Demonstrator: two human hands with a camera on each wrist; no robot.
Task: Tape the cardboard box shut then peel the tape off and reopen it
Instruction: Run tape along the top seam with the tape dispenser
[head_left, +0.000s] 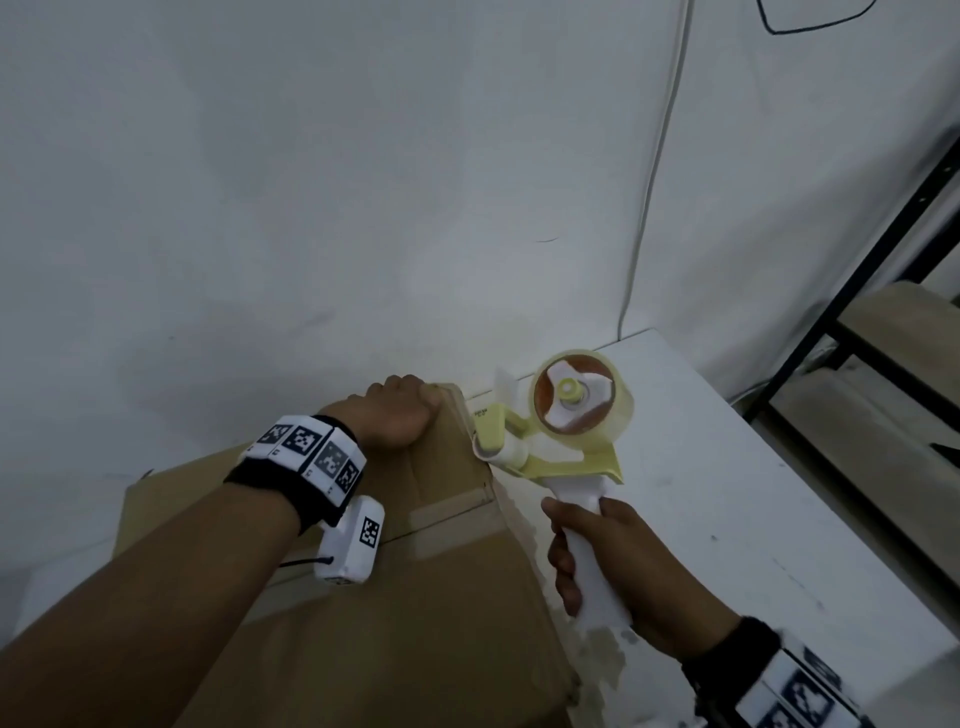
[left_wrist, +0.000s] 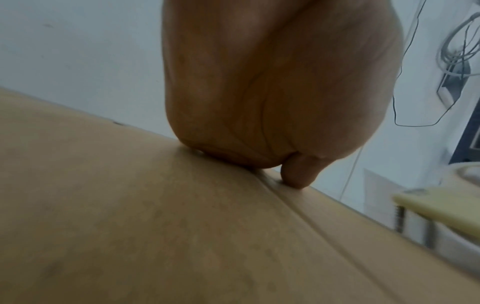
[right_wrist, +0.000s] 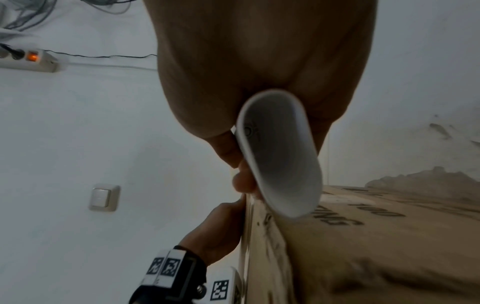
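A brown cardboard box (head_left: 415, 597) lies flaps down on the white table, with a strip of tape (head_left: 452, 512) across its top seam. My left hand (head_left: 397, 415) grips the box's far edge, fingers curled over it; the thumb (left_wrist: 298, 174) presses beside the flap seam on the box (left_wrist: 155, 226). My right hand (head_left: 613, 566) grips the white handle (right_wrist: 280, 154) of a yellow tape dispenser (head_left: 566, 431). Its clear tape roll (head_left: 579, 397) sits up. The dispenser's roller end is at the box's far right corner. Printed lettering shows on the box's side (right_wrist: 389, 236).
The white table (head_left: 727, 493) stands against a white wall. A black metal shelf (head_left: 883, 312) with wooden boards is at the right. A white cable (head_left: 654, 182) runs down the wall. A power strip (right_wrist: 28, 59) and a light switch (right_wrist: 103, 197) are on the wall.
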